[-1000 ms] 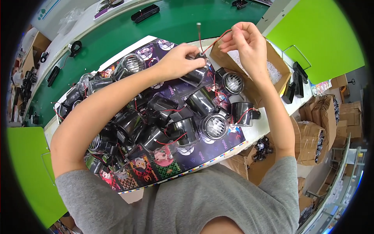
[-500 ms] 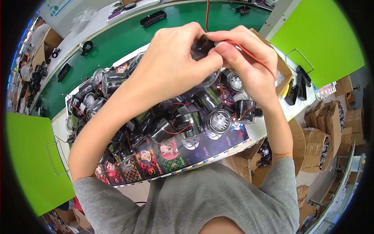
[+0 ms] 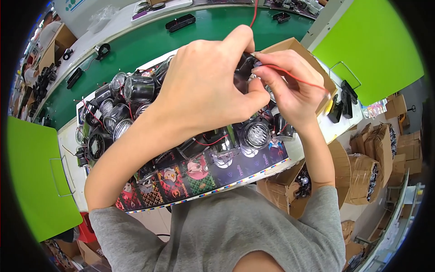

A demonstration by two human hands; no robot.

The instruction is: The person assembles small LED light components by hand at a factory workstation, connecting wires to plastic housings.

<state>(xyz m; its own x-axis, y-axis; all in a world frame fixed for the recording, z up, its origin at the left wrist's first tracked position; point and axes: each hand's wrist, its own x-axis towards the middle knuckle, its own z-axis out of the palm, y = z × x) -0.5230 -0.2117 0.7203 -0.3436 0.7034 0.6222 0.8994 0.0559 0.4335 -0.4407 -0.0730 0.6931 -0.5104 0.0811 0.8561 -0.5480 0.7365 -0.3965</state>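
My left hand [image 3: 204, 84] is wrapped round a black round housing [image 3: 245, 67], mostly hidden behind the fingers. Thumb and fingertips of my right hand [image 3: 294, 86] are pinched together at the housing's edge, where a red wire [image 3: 297, 75] runs out across the fingers. Whether a connector sits in that pinch is too small to tell. Below both hands lies a heap of black cylindrical housings [image 3: 139, 88] with clear round lens ends and thin red wires. One lens-ended housing [image 3: 256, 135] rests by the front, on a printed sheet with cartoon figures [image 3: 199, 174].
A green conveyor belt [image 3: 136, 56] crosses behind the worktable, carrying a black casing [image 3: 180, 22]. An open cardboard box [image 3: 326, 75] stands at the table's right end, near black parts [image 3: 346, 102]. Further cartons [image 3: 362, 174] sit on the floor at right. Bright green panels [image 3: 41, 181] flank me.
Both hands have moved slightly down and right in the picture, with the housing between them. The pinch at the red wire stays much the same, and the whole view has shifted a little.
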